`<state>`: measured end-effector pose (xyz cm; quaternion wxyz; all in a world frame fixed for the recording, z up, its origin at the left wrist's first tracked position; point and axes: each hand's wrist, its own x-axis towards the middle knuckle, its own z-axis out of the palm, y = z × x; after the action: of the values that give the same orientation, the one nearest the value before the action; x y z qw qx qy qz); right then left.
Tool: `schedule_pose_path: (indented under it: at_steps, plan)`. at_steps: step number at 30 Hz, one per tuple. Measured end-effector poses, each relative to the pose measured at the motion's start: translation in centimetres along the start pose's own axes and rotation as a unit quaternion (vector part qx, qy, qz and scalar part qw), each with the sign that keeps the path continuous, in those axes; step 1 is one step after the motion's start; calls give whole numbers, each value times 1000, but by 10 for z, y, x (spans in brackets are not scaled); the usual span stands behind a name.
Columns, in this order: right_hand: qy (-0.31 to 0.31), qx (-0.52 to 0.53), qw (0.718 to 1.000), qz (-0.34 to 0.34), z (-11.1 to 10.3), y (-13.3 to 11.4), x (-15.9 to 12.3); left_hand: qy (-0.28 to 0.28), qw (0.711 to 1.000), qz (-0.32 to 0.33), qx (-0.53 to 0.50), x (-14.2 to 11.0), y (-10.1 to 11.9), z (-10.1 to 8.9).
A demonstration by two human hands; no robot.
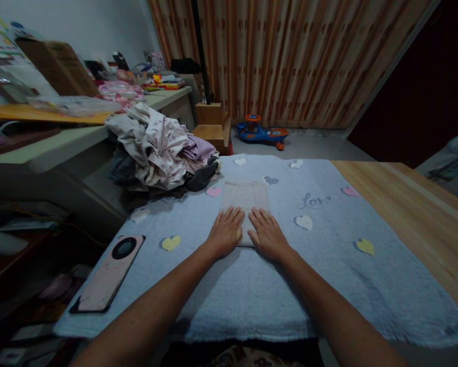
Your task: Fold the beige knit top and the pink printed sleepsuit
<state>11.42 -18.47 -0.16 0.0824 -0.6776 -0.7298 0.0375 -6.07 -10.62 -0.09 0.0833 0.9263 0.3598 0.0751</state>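
A light beige, finely striped piece of cloth [246,195], folded into a flat rectangle, lies in the middle of the blue blanket. My left hand [226,232] rests flat on its left side, fingers stretched out and pointing away from me. On the right side my right hand [266,232] lies palm down in the same way, fingers slightly spread. A narrow strip of the cloth shows between the two hands; the parts under the palms are hidden. Neither hand grips anything.
The blue blanket [328,275] with hearts covers most of a wooden table [416,214]. A heap of clothes [163,148] sits at its back left corner. A pink phone [108,278] lies at the left. Beyond stand a cluttered desk [87,135] and a blue ride-on toy [261,133].
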Motion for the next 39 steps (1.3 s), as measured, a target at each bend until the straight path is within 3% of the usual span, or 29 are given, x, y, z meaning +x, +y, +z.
schedule_pose_path:
  at_steps: [17, 29, 39]
  plan:
    - [-5, 0, 1000, 1, 3, 2, 1, -40, 999, -8, -21, 1, -3, -4]
    - [-17, -3, 1000, 9, 4, 2, 4, -21, 1000, -14, -13, 0, -1, -2]
    - [-23, 0, 1000, 8, 1, 2, 3, -25, 999, 24, -6, 1, -4, -3]
